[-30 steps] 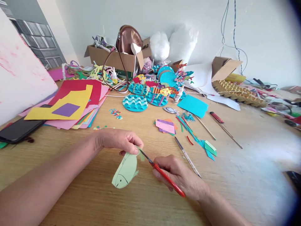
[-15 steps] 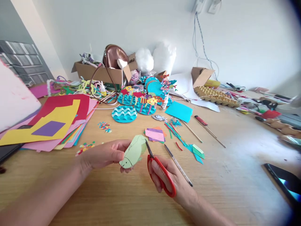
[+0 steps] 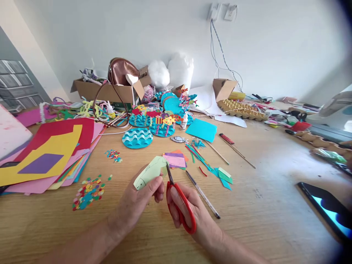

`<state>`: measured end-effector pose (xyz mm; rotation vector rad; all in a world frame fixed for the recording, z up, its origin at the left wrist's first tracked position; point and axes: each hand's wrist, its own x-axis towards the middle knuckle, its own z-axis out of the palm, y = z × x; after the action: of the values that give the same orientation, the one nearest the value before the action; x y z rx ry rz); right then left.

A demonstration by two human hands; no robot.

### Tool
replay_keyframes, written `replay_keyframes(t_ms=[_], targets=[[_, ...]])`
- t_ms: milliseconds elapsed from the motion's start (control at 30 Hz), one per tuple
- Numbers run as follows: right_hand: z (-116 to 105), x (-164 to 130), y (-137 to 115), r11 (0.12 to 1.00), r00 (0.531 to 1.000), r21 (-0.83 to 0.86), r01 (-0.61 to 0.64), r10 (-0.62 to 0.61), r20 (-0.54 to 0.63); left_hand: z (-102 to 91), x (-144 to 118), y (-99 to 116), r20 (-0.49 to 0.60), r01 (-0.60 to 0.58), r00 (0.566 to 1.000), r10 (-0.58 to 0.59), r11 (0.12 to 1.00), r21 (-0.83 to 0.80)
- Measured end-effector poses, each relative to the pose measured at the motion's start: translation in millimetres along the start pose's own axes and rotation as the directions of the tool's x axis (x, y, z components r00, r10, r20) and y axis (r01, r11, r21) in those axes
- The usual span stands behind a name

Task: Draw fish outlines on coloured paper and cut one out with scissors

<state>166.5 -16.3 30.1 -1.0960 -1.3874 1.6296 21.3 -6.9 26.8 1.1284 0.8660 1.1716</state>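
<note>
A pale green piece of paper with a fish drawn on it is pinched in my left hand, thumb on top. My right hand grips red-handled scissors, fingers through the loops. Their dark blades reach the paper's far right edge, by the drawn tail; whether they are parted is too small to tell. Just beyond the paper lies a small stack of pink, purple and orange paper pieces. A pen rests on the table right of the scissors.
Coloured paper sheets are piled at left, with confetti dots nearer me. Blue wavy paper discs, a glue bottle and a blue sheet lie beyond. A phone is at right; a cardboard box stands by the wall.
My left hand has shifted its hold to the paper's lower edge, thumb now nearer the scissors. The paper has turned slightly. The camera view has swung a little right.
</note>
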Motion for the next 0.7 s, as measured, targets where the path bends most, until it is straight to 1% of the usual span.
replay_keyframes(t_ms=[200,333,500,600,633,700], targets=[[0.2,-0.1,5.8,1.000,1.000,0.026,0.017,-0.017,-0.006,4.9,3.4,8.5,-0.039,-0.007,0.999,0.004,0.997,-0.082],[-2.0,-0.3,9.5,0.996,0.999,0.078,0.046,-0.044,-0.016,10.1,5.2,8.7,0.003,-0.051,0.999,0.052,0.995,-0.083],[-2.7,1.2,6.8,0.991,0.996,0.123,0.056,-0.047,-0.075,16.8,11.1,5.8,0.008,-0.062,0.998,0.062,0.998,0.020],[-3.1,1.0,5.4,0.990,0.994,0.126,0.066,-0.055,-0.089,20.5,14.7,9.2,-0.020,-0.160,0.986,0.165,0.976,0.150],[-3.3,0.5,5.1,0.991,0.995,0.115,0.067,-0.057,-0.087,21.9,15.9,10.5,-0.039,-0.183,0.980,0.193,0.966,0.182],[-3.5,-0.6,4.1,0.995,0.995,0.081,0.059,-0.052,-0.083,24.8,18.4,11.4,-0.141,-0.171,0.969,0.203,0.963,0.210]])
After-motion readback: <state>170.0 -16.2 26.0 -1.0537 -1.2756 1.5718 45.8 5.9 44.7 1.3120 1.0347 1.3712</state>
